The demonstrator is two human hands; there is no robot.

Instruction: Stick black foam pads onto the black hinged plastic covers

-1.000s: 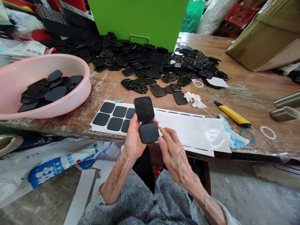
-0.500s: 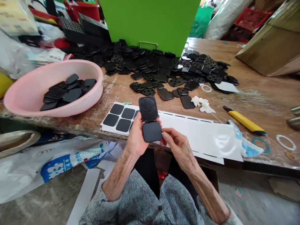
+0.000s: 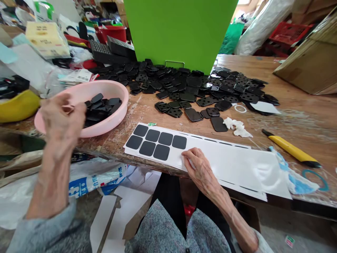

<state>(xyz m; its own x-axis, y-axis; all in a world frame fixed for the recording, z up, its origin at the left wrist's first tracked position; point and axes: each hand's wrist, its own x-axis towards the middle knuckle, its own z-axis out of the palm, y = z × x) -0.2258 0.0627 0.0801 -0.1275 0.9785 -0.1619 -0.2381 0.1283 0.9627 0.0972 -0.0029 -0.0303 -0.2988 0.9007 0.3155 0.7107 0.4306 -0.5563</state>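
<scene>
My left hand, smeared by motion, is over the near left side of the pink basin. Its fingers look curled, but I cannot make out whether they hold anything. Black flat square pieces lie in the basin. My right hand rests on the white sticker sheet, fingers bent and fingertips together beside the black rounded-square stickers. What is between those fingertips, if anything, is hidden. The stickers sit in two rows at the sheet's left end, and a blank spot shows near my right fingertips.
A heap of black hinged pieces spreads before a green board. To the right lie crumpled white tissue, a yellow-handled cutter and a blue-white cloth. A cardboard box stands at the far right.
My left hand has moved left from above the sheet to the basin, and the opened black hinged case is no longer seen in it. My right hand has come down onto the sheet. The view has shifted.
</scene>
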